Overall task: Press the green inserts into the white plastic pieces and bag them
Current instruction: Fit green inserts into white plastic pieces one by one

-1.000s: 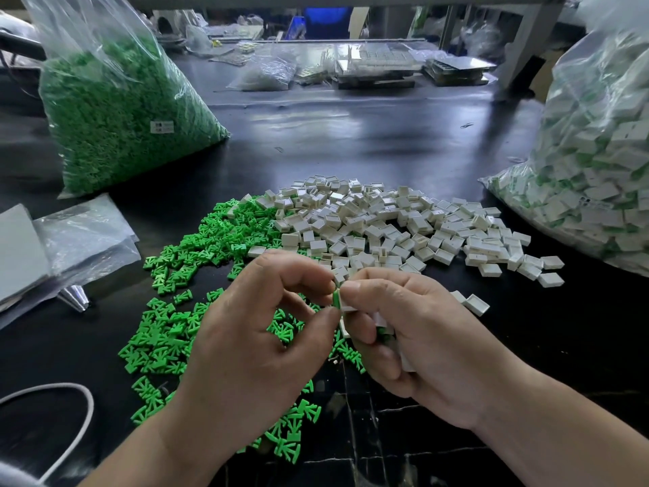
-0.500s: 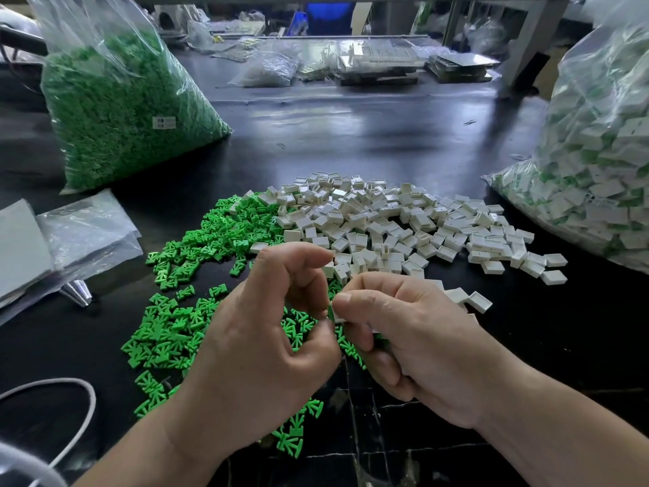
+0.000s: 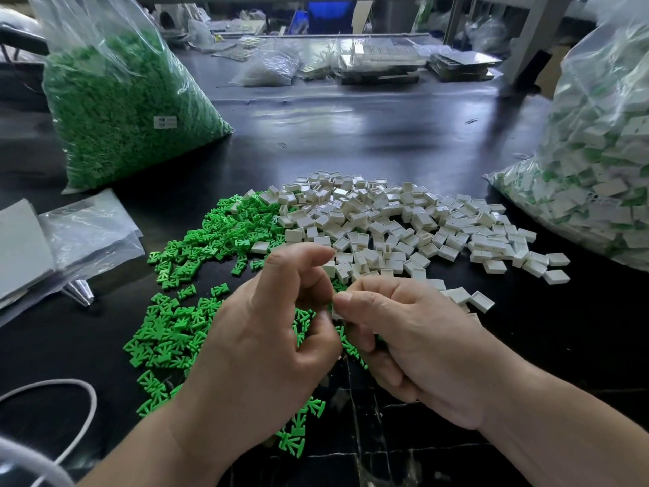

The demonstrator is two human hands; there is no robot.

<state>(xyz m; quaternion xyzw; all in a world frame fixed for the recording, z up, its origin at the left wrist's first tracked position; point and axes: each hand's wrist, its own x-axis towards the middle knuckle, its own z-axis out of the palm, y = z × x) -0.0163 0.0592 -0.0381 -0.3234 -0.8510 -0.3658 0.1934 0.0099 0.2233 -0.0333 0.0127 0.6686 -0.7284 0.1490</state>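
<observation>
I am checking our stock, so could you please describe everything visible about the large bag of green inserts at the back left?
The bag of green inserts is a clear, crinkled plastic sack bulging with bright green parts, its loose top running out of frame. A small white label, print unreadable, sits on its front. It rests on the dark table at the far left; nothing else visibly touches it.

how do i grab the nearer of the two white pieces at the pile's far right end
Pinch the white piece across two opposite side walls, from above and its right. It lies flat and low, so only the short walls give hold; its right is bare table, its left crowded by the pile.
</observation>
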